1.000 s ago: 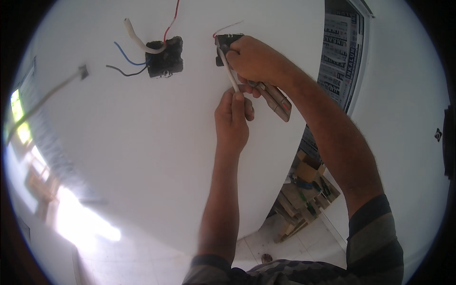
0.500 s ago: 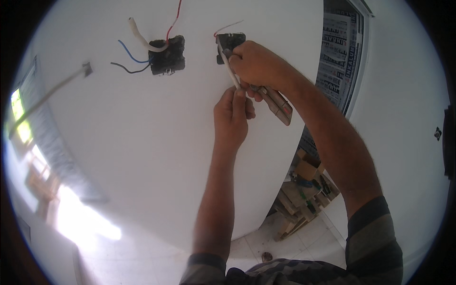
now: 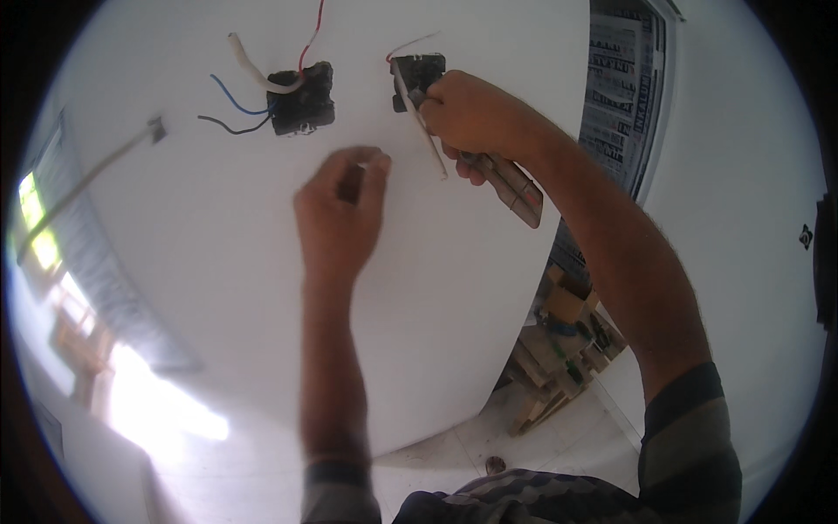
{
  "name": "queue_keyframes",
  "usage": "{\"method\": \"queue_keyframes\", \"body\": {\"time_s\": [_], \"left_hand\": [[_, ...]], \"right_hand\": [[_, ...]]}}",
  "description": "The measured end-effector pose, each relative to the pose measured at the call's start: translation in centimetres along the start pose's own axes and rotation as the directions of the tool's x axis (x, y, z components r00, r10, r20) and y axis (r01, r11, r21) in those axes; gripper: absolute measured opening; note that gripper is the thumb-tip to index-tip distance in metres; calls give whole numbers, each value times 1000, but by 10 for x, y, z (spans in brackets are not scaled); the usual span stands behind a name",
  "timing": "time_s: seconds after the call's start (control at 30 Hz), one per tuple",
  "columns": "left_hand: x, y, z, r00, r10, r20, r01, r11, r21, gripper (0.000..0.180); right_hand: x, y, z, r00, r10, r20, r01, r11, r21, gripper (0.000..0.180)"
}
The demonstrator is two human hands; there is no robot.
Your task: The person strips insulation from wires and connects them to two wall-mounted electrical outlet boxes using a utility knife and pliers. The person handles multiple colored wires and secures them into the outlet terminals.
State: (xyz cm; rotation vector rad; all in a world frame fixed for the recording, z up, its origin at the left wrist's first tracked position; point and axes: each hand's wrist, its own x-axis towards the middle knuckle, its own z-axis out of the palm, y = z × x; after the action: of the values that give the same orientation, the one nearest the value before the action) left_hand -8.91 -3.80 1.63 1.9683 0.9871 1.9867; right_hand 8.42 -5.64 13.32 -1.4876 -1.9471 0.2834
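Curled tight, the right hand (image 3: 471,112) holds a flat, hard grey tool (image 3: 515,192) that pokes out below the fingers, long and straight with a blunt end. Right by its thumb runs a thin, smooth white cable (image 3: 428,135). It comes out at the left side of a dark square hole (image 3: 429,68) and hangs down at a slant, with its end loose in front of the wall (image 3: 236,262). I can't tell if the thumb and finger pinch the cable too.

On the other side, the left hand (image 3: 339,205) is a bit blurry. Its thumb and fingers bend round into a narrow ring, near the cable but apart from it. I can't tell if a tiny thing sits between the tips.

From the same hole, a skinny wire (image 3: 412,42) sticks up, red at the bottom and pale at the tip. To the left is a bigger dark hole (image 3: 307,103) with bumpy, chipped edges. A fat, bendy white cable (image 3: 249,68) curls out of it, with a blue wire (image 3: 231,100), a dark wire (image 3: 229,128) and a red wire (image 3: 314,39) that goes up. Low on the right, a brown cardboard box (image 3: 566,306) sits by rough sticks of wood (image 3: 531,365).
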Motion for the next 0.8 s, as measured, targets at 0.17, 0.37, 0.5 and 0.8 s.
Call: {"method": "queue_keyframes", "body": {"time_s": [0.17,0.37,0.5,0.8], "left_hand": [[45,18,-28,941,337,-26,-326,927,185,13],[74,30,-35,831,494,254,-553,778,298,17],[90,32,-29,736,571,364,-675,663,323,15],[105,38,-14,650,539,536,-753,552,358,13]], "right_hand": [[-1,0,2,998,-38,59,45,992,-114,26],[-2,-4,8,999,1,36,3,995,-97,27],[-15,-9,12,998,59,17,-59,998,6,28],[-22,-8,19,997,75,-14,-75,997,-2,30]]}}
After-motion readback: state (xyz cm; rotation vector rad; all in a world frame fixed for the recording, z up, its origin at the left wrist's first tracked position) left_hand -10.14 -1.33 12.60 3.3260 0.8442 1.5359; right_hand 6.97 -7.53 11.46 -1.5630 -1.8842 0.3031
